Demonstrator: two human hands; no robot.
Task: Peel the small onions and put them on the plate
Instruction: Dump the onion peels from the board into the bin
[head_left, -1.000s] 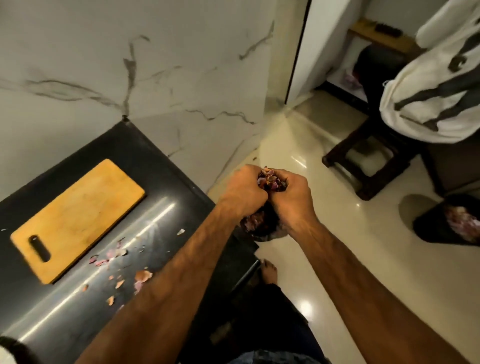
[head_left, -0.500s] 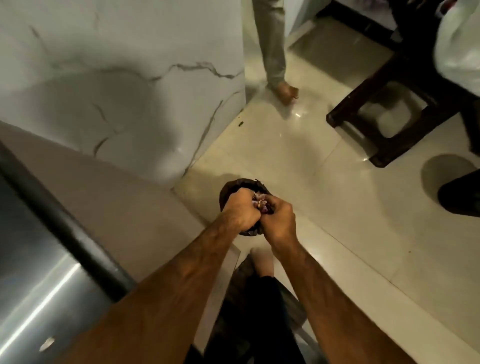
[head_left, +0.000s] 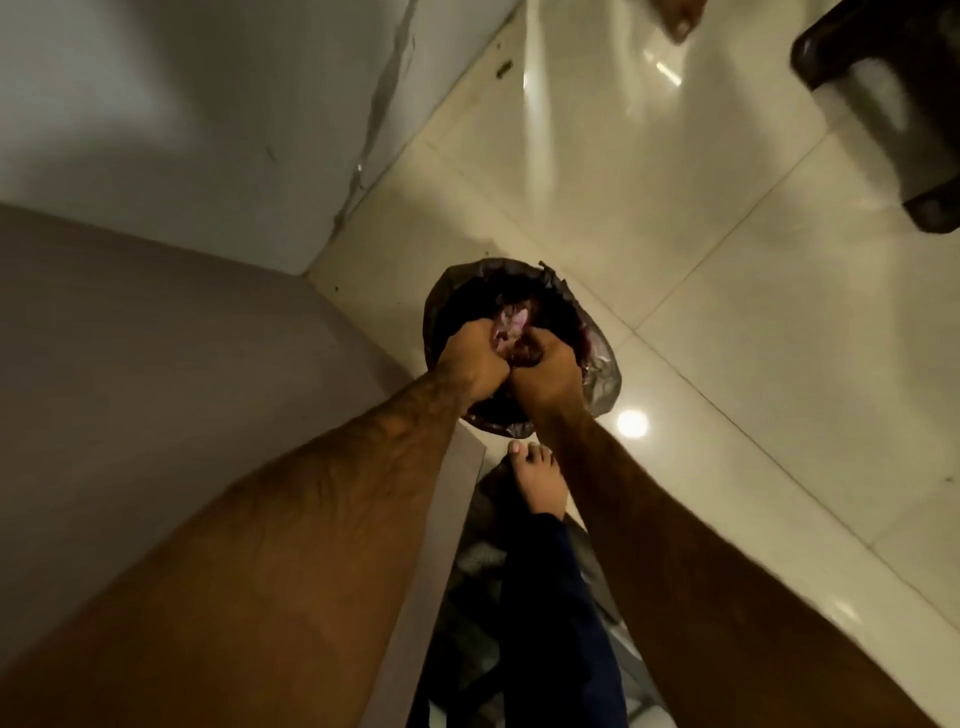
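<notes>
Over round bin w/ black plastic liner (head_left: 605, 379): L hand (head_left: 475, 358) & R hand (head_left: 545, 376) curled together, clutching purple papery onion skins (head_left: 511, 325), prob. for clean drop inside. Small onions, plate: out of view.

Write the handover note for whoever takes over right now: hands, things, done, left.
Left hand and right hand: both curled round one clump of purple-pink papery onion skins, pressed together directly over the round bin lined with a black plastic bag on the cream tiled floor.
Onions and plate: not in view.
Done: skins gathered, held at the bin.
Left: probably drop the clump in, then check the plate; the number of unpeeled onions cannot be told.
</notes>
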